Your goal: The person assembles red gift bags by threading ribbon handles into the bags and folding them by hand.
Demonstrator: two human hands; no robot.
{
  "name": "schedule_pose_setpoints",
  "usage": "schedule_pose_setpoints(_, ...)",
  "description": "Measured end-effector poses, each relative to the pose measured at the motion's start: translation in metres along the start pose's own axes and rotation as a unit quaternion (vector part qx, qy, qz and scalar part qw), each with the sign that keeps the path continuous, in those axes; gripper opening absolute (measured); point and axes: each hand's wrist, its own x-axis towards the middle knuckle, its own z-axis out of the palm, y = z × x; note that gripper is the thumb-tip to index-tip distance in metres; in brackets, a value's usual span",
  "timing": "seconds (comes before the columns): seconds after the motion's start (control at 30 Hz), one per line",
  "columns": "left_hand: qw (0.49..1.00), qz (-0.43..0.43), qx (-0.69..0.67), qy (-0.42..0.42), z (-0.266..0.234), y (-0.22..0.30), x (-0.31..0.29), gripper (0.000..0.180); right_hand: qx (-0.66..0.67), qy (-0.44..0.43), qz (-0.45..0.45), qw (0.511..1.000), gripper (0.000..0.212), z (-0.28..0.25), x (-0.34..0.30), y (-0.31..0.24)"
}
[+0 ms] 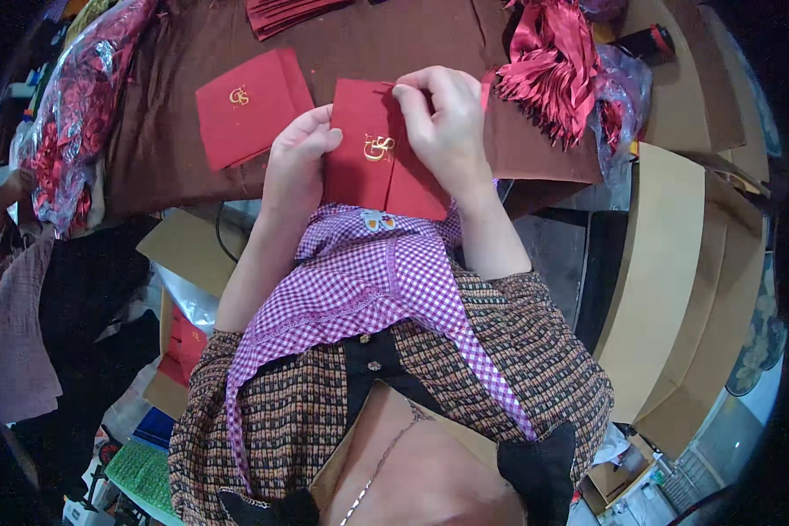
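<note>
A flat red pouch [359, 180] with a gold emblem and a dark line down its middle is held upright in front of me at the table's near edge. My left hand [300, 153] grips its left side, the thumb on the front. At the top edge my right hand [443, 123] is closed in a pinch, thumb against forefinger. A small dark bit shows by that fingertip, too small to name. Left of my left hand, a stack of similar red pouches [254, 110] lies on the brown cloth.
Red satin ribbons [552, 70] lie bunched at the right of the brown-covered table [171, 149]. Plastic-wrapped red goods [83, 105] stand at the left, and more red pieces [294, 10] at the back. Open cardboard boxes [649, 280] flank me, one left box holding red pieces [181, 346].
</note>
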Motion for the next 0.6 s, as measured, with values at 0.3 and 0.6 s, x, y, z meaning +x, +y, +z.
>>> schedule_pose_setpoints(0.3,0.999,-0.020,-0.021,-0.017,-0.003,-0.001,0.003,0.031,0.076,-0.031,0.038,0.996,0.006,-0.004,-0.007,-0.001)
schedule_pose_setpoints(0.6,0.998,-0.017,0.067,0.011,0.008,-0.001,-0.001,0.030,-0.001,-0.058,-0.039,0.998,0.006,0.002,-0.015,0.000)
